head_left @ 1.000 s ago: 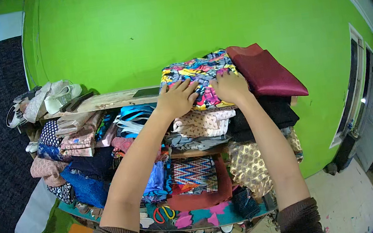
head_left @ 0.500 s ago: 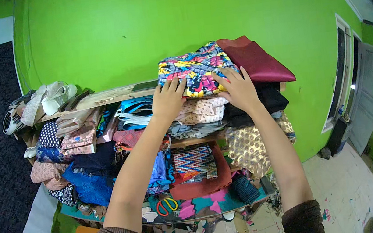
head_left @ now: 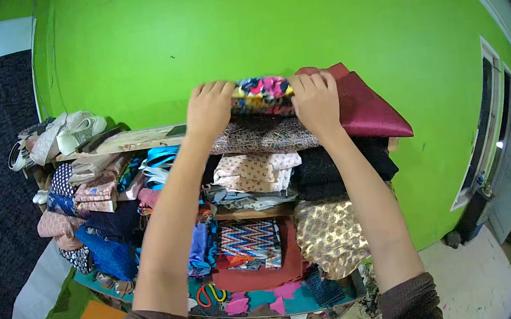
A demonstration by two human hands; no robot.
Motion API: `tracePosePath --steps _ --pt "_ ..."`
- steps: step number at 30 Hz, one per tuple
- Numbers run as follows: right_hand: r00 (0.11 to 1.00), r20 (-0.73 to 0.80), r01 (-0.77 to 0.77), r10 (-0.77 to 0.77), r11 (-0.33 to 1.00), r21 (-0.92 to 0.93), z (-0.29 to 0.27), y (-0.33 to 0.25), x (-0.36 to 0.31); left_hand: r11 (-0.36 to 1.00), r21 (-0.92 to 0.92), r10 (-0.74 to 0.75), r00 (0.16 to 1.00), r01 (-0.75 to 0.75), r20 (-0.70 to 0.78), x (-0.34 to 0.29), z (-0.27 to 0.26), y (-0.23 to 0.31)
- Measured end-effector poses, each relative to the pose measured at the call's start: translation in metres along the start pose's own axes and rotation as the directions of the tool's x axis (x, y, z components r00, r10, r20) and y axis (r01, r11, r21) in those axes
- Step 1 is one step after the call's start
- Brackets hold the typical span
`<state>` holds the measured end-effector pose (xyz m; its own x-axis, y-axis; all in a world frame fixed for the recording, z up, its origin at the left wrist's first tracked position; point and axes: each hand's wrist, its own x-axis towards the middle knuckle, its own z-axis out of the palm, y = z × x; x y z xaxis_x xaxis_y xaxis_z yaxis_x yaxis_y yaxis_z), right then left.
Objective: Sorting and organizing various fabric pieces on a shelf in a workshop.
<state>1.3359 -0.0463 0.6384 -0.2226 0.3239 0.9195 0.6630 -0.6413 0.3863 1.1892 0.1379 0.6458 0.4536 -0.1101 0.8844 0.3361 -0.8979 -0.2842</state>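
Note:
My left hand (head_left: pixel 211 110) and my right hand (head_left: pixel 317 101) are closed round the two sides of a folded multicoloured printed fabric (head_left: pixel 262 87). Its front edge is turned toward me, so only a narrow band shows between my hands. Directly below lies a folded grey-brown speckled fabric (head_left: pixel 265 133); whether the two touch is hard to see. Beside my right hand, a shiny maroon fabric (head_left: pixel 374 108) sticks out to the right. Under the speckled one are a pale fabric with small motifs (head_left: pixel 254 172) and black cloth (head_left: pixel 318 170).
A wooden shelf board (head_left: pixel 143 139) runs left, with white rolled material (head_left: pixel 81 131) at its end. Folded fabrics fill the levels below, among them a gold patterned cloth (head_left: pixel 330 233) and blue lace (head_left: pixel 110 253). Scissors (head_left: pixel 211 294) lie on the lowest surface. A green wall (head_left: pixel 251 24) stands behind.
My hands have gone from lying on top of the multicoloured fabric to gripping its sides. It is now tilted or raised, and the speckled fabric beneath shows. The view has shifted slightly.

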Motion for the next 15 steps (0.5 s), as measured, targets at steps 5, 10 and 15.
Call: tracePosePath --steps 5,10,15 --pt "0.974 0.135 0.127 -0.182 0.932 0.338 -0.02 0.003 -0.044 0.983 -0.17 0.035 0.835 0.071 0.549 -0.061 -0.004 0.0" --pt "0.982 0.189 -0.065 -0.008 0.925 0.375 -0.008 0.014 -0.043 0.975 -0.16 -0.069 0.898 0.152 0.435 -0.031 0.003 0.046" --pt "0.926 0.336 0.003 -0.171 0.894 0.448 0.0 0.013 -0.038 0.914 -0.397 0.007 0.976 0.082 0.219 -0.005 0.034 0.081"
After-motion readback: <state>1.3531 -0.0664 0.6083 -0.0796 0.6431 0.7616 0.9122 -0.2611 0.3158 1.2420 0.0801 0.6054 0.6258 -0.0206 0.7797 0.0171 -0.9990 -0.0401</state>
